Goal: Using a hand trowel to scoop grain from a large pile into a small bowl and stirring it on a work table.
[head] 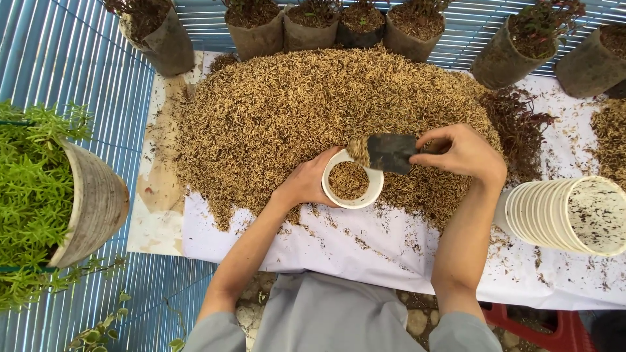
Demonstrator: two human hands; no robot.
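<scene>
The left hand (305, 184) wraps the white cup (353, 180) at the husk pile (313, 111); the right hand (460, 154) pinches a dark trowel (389, 152), seemingly loaded, above it. Tilted askew, husks could spill past the rim.

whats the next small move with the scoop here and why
Probably tip the scoop further, since the right hand holds it over the white cup with husks on its edge, and the cup in the left hand is only partly filled.

No packages, labels, signs, screens — none visible.
</scene>
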